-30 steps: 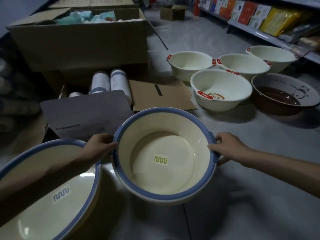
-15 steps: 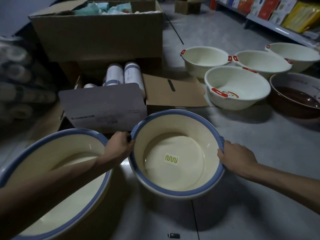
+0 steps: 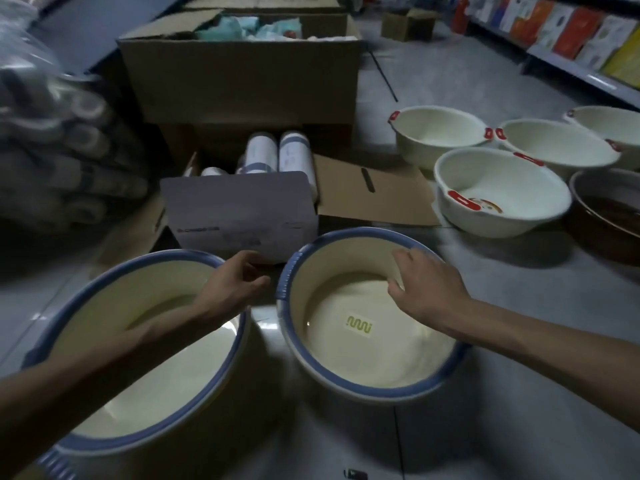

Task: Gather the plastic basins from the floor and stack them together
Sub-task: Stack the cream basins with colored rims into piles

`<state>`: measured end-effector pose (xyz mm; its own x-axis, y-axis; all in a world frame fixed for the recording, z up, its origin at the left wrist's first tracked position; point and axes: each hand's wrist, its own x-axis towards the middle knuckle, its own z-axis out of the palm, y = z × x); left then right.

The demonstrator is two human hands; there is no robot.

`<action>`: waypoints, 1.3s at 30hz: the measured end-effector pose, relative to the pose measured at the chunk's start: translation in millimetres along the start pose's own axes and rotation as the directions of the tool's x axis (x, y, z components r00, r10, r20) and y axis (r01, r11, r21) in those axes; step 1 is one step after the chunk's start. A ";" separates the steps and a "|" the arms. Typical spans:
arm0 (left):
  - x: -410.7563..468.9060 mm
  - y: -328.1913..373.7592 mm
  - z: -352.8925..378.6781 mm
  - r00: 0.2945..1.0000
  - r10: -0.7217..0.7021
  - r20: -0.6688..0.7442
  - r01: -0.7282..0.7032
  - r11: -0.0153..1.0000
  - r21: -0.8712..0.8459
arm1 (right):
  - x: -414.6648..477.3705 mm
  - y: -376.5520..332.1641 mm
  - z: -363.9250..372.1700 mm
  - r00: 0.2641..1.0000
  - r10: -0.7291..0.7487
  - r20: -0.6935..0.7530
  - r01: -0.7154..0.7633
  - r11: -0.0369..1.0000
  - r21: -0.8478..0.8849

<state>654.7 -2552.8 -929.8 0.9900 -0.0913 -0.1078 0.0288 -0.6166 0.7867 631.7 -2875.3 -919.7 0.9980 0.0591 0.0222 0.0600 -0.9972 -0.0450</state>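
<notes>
We judge the smaller basin [image 3: 363, 358] stands beside the larger basin [image 3: 156, 386] for nesting; left hand [image 3: 235, 285] loosely curled, empty; right hand [image 3: 429, 289] spread-fingered on its rim.

Both bare arms reach forward from the bottom corners. The left hand [image 3: 235, 285] is palm down, its fingers loosely curled (thumb tip close to the first finger), holding nothing. The right hand [image 3: 427, 289] is palm down too, fingers spread, a little bent, pointing up and left.

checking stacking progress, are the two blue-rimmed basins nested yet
No, the stickered blue-rimmed basin sits beside the other blue-rimmed basin, their rims apart.
</notes>
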 end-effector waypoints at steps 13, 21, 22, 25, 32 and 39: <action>-94.5 -134.4 -153.7 0.929 0.026 -0.369 0.245 0.706 0.665 | 23.3 -242.5 2.6 0.867 -0.425 0.260 0.288 0.853 0.435; -134.6 -202.7 -175.2 0.730 -0.479 -0.487 0.652 0.701 0.290 | 57.6 -270.6 55.7 0.927 -0.165 0.338 0.006 0.905 0.426; -135.1 -204.7 -173.9 0.720 -0.518 -0.462 0.666 0.702 0.252 | 61.3 -270.8 60.0 0.926 -0.131 0.354 -0.053 0.884 0.464; -132.4 -205.6 -171.0 0.736 -0.572 -0.362 0.653 0.741 0.158 | 70.8 -268.1 65.4 0.911 -0.045 0.410 -0.218 0.790 0.573; -134.5 -185.1 -172.9 0.701 -0.654 -0.284 0.628 0.755 -0.190 | 71.3 -250.4 58.3 0.940 -0.032 0.341 -0.236 0.660 0.713; -141.4 -129.8 -202.4 0.752 -0.513 -0.413 0.374 0.849 -0.374 | 82.1 -221.4 -2.8 0.989 -0.115 0.098 -0.032 0.477 0.878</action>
<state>539.0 -2301.6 -893.7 0.7871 0.5709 -0.2336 0.4460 -0.2650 0.8549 700.3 -2649.9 -905.2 0.9816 0.1772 -0.0710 0.0139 -0.4373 -0.8992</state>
